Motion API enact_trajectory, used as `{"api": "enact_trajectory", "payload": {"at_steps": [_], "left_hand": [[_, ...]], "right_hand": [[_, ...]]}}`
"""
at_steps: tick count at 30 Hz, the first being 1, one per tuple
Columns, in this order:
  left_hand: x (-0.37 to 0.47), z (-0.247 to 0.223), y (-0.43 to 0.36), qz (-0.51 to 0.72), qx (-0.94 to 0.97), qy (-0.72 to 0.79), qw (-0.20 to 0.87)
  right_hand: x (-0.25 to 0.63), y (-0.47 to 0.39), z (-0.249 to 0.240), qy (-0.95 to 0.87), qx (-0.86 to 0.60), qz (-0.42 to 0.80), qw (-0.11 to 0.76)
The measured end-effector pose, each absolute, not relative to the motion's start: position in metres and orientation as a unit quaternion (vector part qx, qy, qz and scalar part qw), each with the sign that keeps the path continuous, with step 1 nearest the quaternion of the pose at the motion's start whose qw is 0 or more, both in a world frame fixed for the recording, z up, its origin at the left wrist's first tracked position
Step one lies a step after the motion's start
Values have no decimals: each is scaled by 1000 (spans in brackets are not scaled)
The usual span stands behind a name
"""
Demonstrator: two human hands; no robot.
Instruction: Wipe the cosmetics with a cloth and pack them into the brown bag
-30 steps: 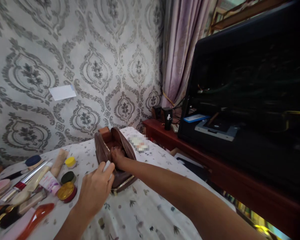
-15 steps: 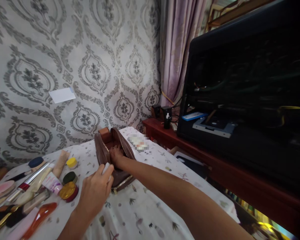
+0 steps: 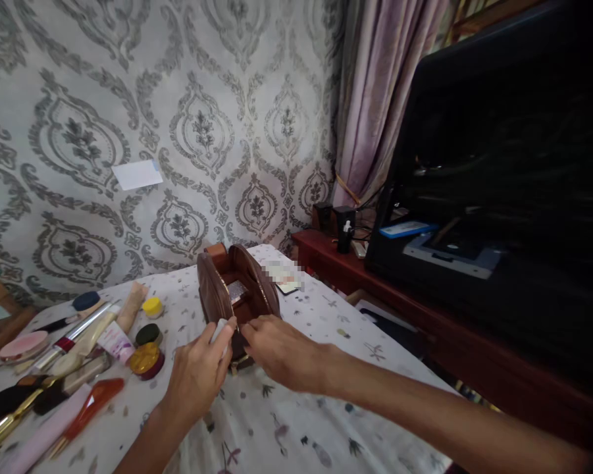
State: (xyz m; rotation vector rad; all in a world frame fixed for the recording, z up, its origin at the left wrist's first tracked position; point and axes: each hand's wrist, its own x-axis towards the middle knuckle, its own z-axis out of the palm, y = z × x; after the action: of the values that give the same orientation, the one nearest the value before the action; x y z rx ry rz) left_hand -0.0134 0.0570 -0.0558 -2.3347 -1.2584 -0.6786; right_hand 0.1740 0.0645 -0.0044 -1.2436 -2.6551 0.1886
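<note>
A brown bag point(image 3: 211, 289) stands unzipped on the patterned white cloth, with a small glittery item point(image 3: 237, 291) inside it. At the bag's near left edge, my left hand point(image 3: 201, 362) is closed around a small white object point(image 3: 220, 329), mostly covered by the fingers. My right hand point(image 3: 281, 352) is at the near right edge of the opening, fingers bent together; what they pinch, if anything, is hidden.
Cosmetics lie on the left: a yellow-lidded jar point(image 3: 153, 307), an amber jar point(image 3: 147, 361), a tube point(image 3: 115, 342), an orange-red item point(image 3: 95, 408). A phone-like item point(image 3: 287, 284) lies behind the bag. A red desk point(image 3: 326, 253) with a large black screen point(image 3: 498, 164) stands at right.
My right hand has come out of the bag's inside to its near edge, uncovering the glittery item. My left hand still holds the white object. The view has shifted slightly.
</note>
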Motion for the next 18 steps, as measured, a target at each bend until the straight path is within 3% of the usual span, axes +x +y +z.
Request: {"api": "enact_trajectory", "payload": {"at_steps": [3,8,14,18], "left_hand": [[-13,-58,56,-246,-841,-444,190],[-14,-55,53,-241,-842,-450,175],[-13,-48,49,-167,-835,-475,220],[-8,-42,45,-98,-820,-521,217]], "right_hand": [[177,53,-29,-924,-368,-47,92],[174,53,-42,-910,-394,-46,121],[175,86,-3,-887,-419,84,177],[156,136,34,-883,-453,87,88]]}}
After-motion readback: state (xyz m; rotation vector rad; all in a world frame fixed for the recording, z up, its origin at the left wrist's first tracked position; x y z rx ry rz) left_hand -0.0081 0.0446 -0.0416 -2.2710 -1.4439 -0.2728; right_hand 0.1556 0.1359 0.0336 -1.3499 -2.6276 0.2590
